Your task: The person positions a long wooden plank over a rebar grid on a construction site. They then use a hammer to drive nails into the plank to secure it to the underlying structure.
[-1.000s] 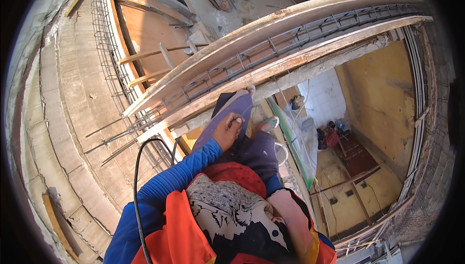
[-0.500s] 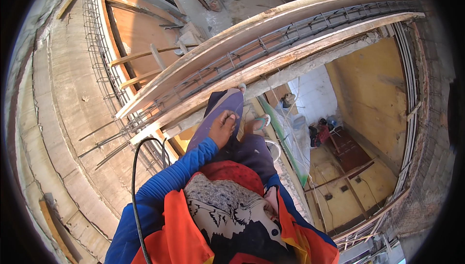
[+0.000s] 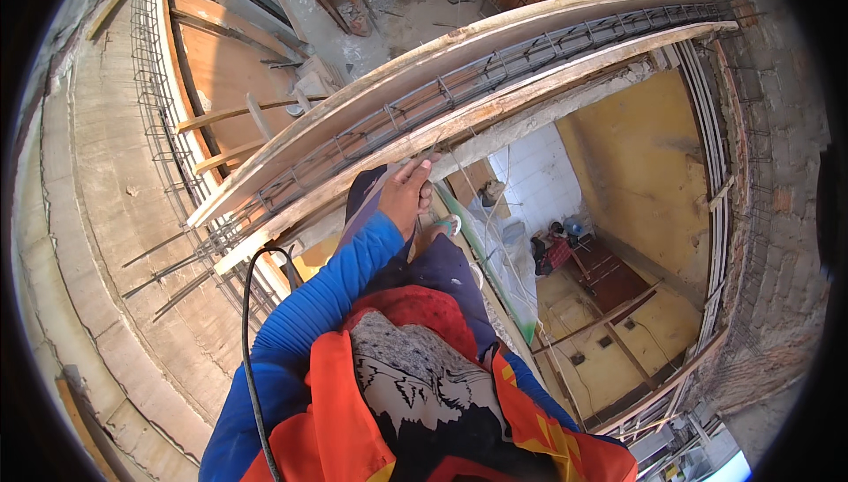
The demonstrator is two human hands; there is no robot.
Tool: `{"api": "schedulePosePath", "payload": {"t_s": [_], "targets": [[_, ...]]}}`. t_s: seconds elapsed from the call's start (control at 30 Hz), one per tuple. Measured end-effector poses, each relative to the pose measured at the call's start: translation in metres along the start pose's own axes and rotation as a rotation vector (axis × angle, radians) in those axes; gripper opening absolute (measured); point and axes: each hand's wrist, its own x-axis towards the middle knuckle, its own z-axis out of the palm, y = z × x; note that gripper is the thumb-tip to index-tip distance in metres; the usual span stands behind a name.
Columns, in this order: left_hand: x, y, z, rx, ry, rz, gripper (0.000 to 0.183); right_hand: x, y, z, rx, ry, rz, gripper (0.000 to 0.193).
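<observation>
My left hand, in a blue sleeve, is held over my dark trouser leg, beside the near wooden board of a long beam form. Its fingers are curled together; whatever they may hold is too small or hidden to make out. Between the near board and the far board runs a steel rebar cage, its bar ends sticking out at the left. My right hand is out of sight; only the blue right sleeve shows. A sandalled foot rests below the near board.
To the right is a deep drop into a yellow-walled room, with a dark red panel and hanging strings. A black cable loops at my left arm. Left lies a plank deck; timber pieces cross another opening beyond.
My left hand has moved up off my thigh toward the near board, its fingers still curled. The view has shifted, so the surroundings sit slightly further left.
</observation>
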Motion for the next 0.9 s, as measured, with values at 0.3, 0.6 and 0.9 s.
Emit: {"api": "schedulePosePath", "payload": {"t_s": [0.3, 0.6, 0.9], "targets": [[0.06, 0.052, 0.012, 0.12, -0.109, -0.043, 0.021, -0.084, -0.35, -0.244, -0.749, 1.025, -1.194, 0.068], [0.181, 0.089, -0.056, 0.286, -0.019, 0.236, 0.026, 0.022, -0.568, -0.363, -1.192, 0.747, -1.177, 0.018], [0.339, 0.086, -0.077, 0.744, 0.461, 0.307, 0.028, 0.15, -0.685, -0.405, -1.797, 0.688, -0.747, 0.03]]}}
